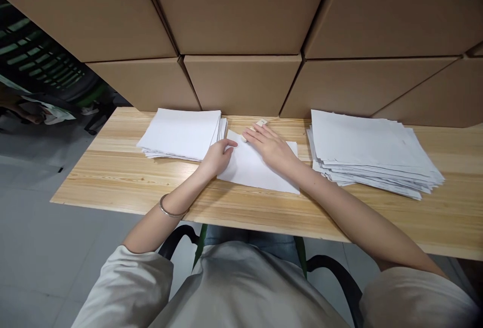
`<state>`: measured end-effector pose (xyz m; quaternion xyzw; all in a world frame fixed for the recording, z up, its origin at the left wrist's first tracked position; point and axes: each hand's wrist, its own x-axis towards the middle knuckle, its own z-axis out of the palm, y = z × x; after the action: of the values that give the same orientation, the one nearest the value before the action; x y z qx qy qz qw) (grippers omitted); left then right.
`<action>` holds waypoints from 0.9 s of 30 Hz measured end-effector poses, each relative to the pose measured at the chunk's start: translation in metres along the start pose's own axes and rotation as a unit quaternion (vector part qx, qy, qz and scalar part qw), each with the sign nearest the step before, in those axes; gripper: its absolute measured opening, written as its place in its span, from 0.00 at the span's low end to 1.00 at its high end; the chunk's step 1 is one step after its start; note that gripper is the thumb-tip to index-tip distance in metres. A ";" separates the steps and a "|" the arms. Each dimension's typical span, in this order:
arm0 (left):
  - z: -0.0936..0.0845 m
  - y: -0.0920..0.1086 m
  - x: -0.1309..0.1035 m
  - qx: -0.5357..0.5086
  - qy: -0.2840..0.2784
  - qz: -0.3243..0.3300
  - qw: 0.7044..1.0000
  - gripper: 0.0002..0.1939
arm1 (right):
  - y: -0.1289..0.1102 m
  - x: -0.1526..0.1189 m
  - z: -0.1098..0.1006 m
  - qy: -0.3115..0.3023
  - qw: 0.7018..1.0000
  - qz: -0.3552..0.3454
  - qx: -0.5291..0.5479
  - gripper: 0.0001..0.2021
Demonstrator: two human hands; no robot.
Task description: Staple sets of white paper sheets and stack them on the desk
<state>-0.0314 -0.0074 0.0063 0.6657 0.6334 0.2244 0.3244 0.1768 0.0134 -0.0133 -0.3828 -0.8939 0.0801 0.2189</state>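
A white sheet of paper lies at a slant on the wooden table in front of me. My left hand rests at its left edge, index finger and thumb slightly apart on the paper; the other fingers are hidden. Over the upper part of the sheet, my right hand lies palm down, fingers curved over a small cream-coloured bar. The bar's ends show at the fingertips and beyond the knuckles; its middle is covered, and I cannot tell its kind.
To the left is a stack of white paper, close to my left hand. A larger, uneven paper stack lies to the right. Cardboard boxes form a wall along the back of the wooden table. A co-worker's hand shows at far left.
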 end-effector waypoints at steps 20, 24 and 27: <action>-0.001 0.002 -0.003 0.032 -0.005 0.003 0.999 0.17 | -0.021 -0.008 -0.011 0.033 0.999 0.021 -0.032 0.29; -0.016 0.011 -0.011 0.050 -0.029 -0.006 0.998 0.16 | -0.066 -0.030 -0.014 0.032 0.998 -0.015 -0.045 0.31; -0.033 0.022 -0.019 0.031 -0.041 -0.005 0.999 0.15 | -0.099 -0.045 -0.012 0.004 0.998 -0.015 -0.068 0.35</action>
<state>-0.0418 -0.0211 0.0468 0.6807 0.6297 0.1755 0.3306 0.1457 -0.0879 0.0131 -0.3834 -0.9022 0.0139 0.1973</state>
